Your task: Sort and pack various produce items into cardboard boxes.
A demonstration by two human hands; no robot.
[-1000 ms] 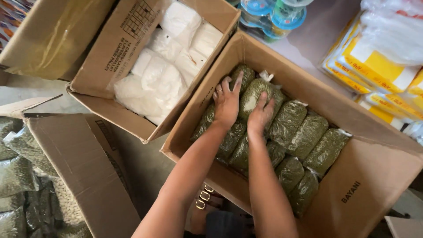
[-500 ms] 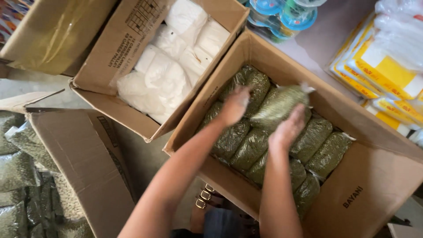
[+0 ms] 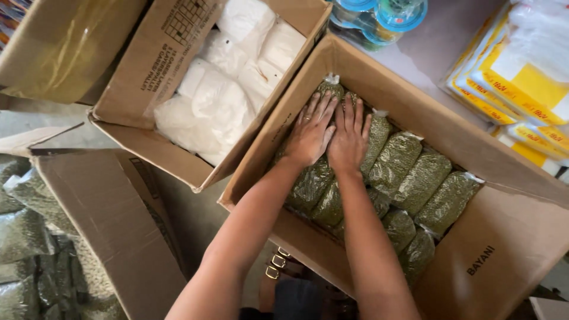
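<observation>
So the clear plastic bag of green lentil-like grains (image 3: 332,98) that was up in both hands half a second ago is now down in the big open brown cardboard box (image 3: 367,65), tucked into its far left corner, next to the other green bags (image 3: 415,172) lined up in rows to the right and nearer. Both hands are pressing flat on top of it: left hand (image 3: 309,131) and right hand (image 3: 349,135) side by side, touching, fingers spread and laid out straight, palms down, not gripping anything. Looks to me like that bag is placed and just being squashed level with its neighbours.

Left of this box sits another open carton of white powdery bags (image 3: 225,89). More green packs (image 3: 24,237) are heaped at the near left, and yellow-and-white packets (image 3: 521,83) lie far right.
</observation>
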